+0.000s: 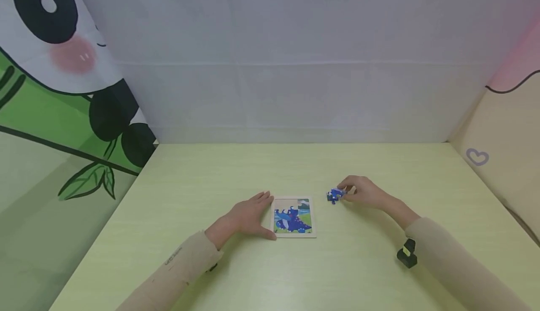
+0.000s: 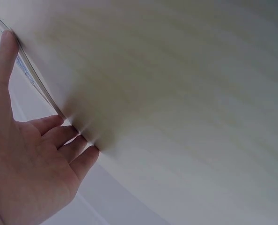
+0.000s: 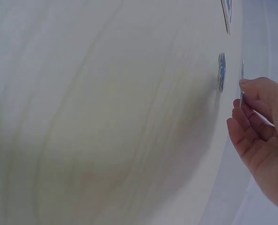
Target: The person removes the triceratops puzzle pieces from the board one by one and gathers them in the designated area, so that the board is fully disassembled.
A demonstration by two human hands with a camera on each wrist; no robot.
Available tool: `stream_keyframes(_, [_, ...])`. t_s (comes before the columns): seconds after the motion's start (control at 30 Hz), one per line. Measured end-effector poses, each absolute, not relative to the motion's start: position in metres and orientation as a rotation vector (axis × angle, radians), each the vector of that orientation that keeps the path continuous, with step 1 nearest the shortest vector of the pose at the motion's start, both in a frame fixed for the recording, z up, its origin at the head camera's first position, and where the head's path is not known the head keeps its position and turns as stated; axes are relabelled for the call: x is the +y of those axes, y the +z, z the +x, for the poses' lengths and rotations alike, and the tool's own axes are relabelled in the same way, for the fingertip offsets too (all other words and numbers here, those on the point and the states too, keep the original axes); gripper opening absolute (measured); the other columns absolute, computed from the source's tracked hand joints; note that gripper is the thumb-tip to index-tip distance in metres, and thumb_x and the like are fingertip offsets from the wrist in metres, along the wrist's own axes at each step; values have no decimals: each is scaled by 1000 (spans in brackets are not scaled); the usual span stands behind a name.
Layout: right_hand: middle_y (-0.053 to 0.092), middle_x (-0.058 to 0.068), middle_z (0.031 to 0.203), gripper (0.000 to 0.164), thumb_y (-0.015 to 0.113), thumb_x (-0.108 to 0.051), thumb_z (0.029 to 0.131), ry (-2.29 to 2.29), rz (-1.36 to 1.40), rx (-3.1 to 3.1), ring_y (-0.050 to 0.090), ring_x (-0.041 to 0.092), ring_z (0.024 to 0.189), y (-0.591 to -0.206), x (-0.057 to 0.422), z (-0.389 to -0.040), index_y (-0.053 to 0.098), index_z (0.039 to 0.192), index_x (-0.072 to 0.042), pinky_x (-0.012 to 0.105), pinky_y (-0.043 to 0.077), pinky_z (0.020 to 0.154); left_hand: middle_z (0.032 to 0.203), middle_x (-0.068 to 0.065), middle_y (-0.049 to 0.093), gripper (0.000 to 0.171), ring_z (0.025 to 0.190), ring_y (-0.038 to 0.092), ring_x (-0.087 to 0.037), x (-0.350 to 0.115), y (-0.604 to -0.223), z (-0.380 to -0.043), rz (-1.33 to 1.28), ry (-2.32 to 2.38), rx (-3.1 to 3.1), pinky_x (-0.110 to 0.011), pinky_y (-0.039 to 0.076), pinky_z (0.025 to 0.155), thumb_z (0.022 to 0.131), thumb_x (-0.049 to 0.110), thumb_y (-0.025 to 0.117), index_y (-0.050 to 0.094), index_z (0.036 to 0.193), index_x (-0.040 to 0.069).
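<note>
A small square jigsaw puzzle (image 1: 293, 217) with a blue dinosaur picture lies flat in a pale frame on the table. My left hand (image 1: 252, 216) rests spread at its left side, thumb and index finger touching the frame's edge. To the right of the puzzle, my right hand (image 1: 363, 192) pinches a thin puzzle piece (image 3: 242, 86) between thumb and fingers, above the table. Another blue puzzle piece (image 3: 222, 72) lies on the table just beyond those fingertips. Seen from the head, the two pieces overlap, and the held one shows mostly edge-on in the right wrist view.
The pale wood-grain table (image 1: 236, 165) meets a light cloth wall (image 1: 295, 95) at the back. Printed side panels stand left and right, one with a large cartoon face (image 1: 84, 25). A black wrist device (image 1: 407, 253) is strapped at the right sleeve.
</note>
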State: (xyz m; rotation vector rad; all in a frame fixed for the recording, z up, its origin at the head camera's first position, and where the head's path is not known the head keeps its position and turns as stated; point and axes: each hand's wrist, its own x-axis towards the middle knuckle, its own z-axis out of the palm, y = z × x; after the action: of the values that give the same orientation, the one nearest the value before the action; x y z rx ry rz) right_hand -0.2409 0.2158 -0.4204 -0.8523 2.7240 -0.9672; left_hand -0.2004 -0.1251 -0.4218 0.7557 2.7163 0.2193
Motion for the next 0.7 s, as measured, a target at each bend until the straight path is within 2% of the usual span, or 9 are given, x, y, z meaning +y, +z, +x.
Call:
stream_keyframes(0.33, [63, 16, 96, 25, 65, 2, 77, -956, -798, 2778, 57, 28, 87, -425, 241, -237, 62, 101, 9, 31, 52, 69, 150, -8, 20, 107, 137, 16, -27, -126, -424, -201, 739, 225, 2716, -45, 27, 105, 64, 67, 65, 25, 144, 8])
stream_keyframes(0.7, [63, 13, 93, 25, 67, 1, 76, -990, -774, 2756, 59, 24, 84, -437, 246, -240, 63, 99, 8, 30, 52, 69, 149, -8, 21, 107, 137, 17, -27, -125, -425, -201, 743, 224, 2721, -45, 28, 105, 63, 68, 65, 26, 143, 8])
